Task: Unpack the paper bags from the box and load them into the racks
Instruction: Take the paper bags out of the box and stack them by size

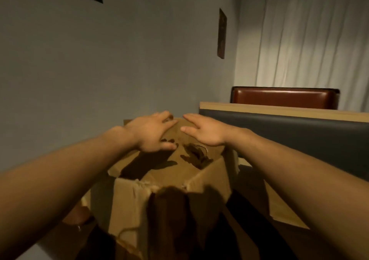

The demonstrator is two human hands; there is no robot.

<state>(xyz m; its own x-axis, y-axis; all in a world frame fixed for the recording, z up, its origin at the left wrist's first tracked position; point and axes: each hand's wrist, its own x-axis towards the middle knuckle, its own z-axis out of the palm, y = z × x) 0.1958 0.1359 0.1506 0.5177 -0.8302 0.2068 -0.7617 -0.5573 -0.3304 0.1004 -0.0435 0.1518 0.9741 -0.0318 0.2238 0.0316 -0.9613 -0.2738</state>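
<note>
An open cardboard box with torn flaps stands in front of me. Brown paper bags lie flat inside it, and twisted paper handles show near the right side. My left hand reaches over the box with spread fingers, its fingertips at the far edge of the bags. To its right, my right hand is stretched out flat over the bags, fingers straight. Whether either hand touches the paper is unclear. No rack is in view.
A grey wall runs along the left. A dark padded booth back with a wooden top rail lies to the right, a red-brown seat back behind it, and white curtains beyond. A wooden table sits lower right.
</note>
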